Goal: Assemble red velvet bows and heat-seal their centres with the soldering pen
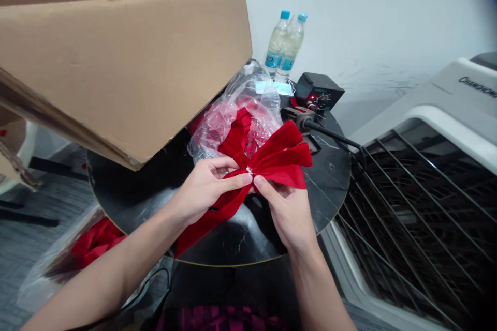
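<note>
My left hand (205,191) and my right hand (285,212) both pinch the centre of a red velvet bow (281,158) from either side. A small silvery wire or clip (249,170) shows at the bow's knot between my fingertips. One ribbon tail hangs down to the lower left over the table. Right behind the bow lies a clear plastic bag (233,124) with more red material inside. The bag touches the bow's upper edge. Everything rests above a round black marble tabletop (330,176).
A large cardboard box (116,57) overhangs the table's left side. Behind it stand two water bottles (283,44) and a black soldering station (318,92) with a corded iron (301,120). A white grilled appliance (419,217) fills the right. Another bag with red material (93,243) lies lower left.
</note>
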Demonstrator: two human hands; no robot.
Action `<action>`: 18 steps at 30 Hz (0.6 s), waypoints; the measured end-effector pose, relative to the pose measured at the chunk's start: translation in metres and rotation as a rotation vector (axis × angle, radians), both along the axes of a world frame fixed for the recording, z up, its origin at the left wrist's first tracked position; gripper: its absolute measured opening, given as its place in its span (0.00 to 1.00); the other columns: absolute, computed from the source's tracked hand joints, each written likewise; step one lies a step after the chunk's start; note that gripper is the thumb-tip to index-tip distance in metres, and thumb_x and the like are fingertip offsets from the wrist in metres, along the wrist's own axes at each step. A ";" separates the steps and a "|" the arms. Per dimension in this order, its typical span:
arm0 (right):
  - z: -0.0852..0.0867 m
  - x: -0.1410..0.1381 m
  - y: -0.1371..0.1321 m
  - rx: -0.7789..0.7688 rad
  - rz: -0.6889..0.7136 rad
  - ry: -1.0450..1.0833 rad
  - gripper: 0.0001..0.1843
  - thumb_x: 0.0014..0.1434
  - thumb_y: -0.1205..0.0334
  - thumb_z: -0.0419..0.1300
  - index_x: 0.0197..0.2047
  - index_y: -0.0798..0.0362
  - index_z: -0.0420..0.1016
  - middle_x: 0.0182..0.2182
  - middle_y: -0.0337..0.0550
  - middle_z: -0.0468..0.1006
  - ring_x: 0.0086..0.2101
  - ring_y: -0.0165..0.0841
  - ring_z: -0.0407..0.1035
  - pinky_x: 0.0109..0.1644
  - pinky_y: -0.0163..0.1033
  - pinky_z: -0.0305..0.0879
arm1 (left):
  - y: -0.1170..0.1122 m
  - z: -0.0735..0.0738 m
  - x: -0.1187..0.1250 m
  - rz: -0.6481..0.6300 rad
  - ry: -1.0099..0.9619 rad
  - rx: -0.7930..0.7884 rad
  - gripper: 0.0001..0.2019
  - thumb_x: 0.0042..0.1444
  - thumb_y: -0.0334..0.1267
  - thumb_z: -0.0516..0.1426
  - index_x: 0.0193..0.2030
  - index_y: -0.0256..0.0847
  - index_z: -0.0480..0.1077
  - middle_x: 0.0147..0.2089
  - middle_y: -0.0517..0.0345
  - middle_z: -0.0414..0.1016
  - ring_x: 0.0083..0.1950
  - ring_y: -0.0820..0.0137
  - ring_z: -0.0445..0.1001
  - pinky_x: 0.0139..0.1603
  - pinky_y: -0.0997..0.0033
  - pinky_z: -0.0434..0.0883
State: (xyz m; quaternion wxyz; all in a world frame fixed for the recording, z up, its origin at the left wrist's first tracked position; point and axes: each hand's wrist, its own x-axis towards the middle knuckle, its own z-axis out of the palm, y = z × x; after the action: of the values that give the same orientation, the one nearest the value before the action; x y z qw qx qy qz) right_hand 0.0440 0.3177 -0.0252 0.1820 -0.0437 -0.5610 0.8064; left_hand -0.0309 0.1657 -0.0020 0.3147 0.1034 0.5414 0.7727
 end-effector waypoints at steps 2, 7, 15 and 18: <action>0.003 0.000 -0.001 0.040 -0.042 0.001 0.11 0.62 0.65 0.72 0.48 0.47 0.84 0.44 0.41 0.86 0.42 0.34 0.80 0.52 0.41 0.77 | 0.000 0.000 0.001 0.008 0.019 -0.007 0.10 0.47 0.29 0.74 0.36 0.34 0.81 0.37 0.54 0.86 0.37 0.68 0.84 0.46 0.74 0.80; 0.008 0.000 -0.003 0.108 -0.101 0.004 0.07 0.62 0.65 0.71 0.44 0.50 0.85 0.42 0.42 0.86 0.41 0.35 0.80 0.52 0.41 0.77 | 0.002 -0.002 0.001 0.038 -0.006 0.009 0.14 0.47 0.27 0.74 0.41 0.36 0.82 0.44 0.53 0.86 0.44 0.65 0.84 0.51 0.69 0.80; 0.014 -0.001 -0.003 0.190 -0.117 -0.030 0.05 0.62 0.63 0.71 0.43 0.51 0.82 0.40 0.42 0.86 0.41 0.36 0.80 0.50 0.41 0.77 | 0.004 0.002 0.004 0.081 -0.026 0.033 0.13 0.47 0.32 0.74 0.40 0.36 0.82 0.41 0.54 0.85 0.39 0.65 0.84 0.48 0.64 0.82; 0.014 -0.002 -0.003 0.197 -0.113 -0.057 0.05 0.62 0.61 0.71 0.40 0.51 0.81 0.39 0.43 0.85 0.40 0.36 0.79 0.49 0.41 0.78 | 0.006 0.003 0.005 0.119 -0.012 0.021 0.14 0.46 0.34 0.75 0.41 0.36 0.83 0.41 0.53 0.86 0.38 0.65 0.84 0.46 0.65 0.82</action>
State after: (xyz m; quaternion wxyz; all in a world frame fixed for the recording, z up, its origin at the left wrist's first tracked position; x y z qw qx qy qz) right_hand 0.0424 0.3143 -0.0117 0.2144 -0.0799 -0.6392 0.7342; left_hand -0.0263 0.1719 0.0006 0.2704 0.0694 0.5366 0.7963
